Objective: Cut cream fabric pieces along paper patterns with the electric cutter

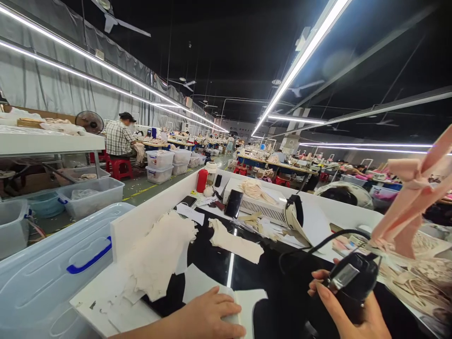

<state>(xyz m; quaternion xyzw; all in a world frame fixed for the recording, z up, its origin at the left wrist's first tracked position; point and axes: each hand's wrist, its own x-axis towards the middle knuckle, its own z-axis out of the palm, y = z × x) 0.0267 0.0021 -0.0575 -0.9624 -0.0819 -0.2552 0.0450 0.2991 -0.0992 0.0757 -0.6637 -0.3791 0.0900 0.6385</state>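
Clearly, black device (part-silver) within right fingers.

Left hand: one, bare, at the near centre, palm down, lowered and lightly spread, fingertips directed right. Left forearm: bare, entering low from the near left, wrist roughly in line with the hand. Right hand: one, bare, at the near right, raised, closed in a grip, digits bent, fingertips directed left and far. Right wrist: at the near edge of view, mostly cut off.
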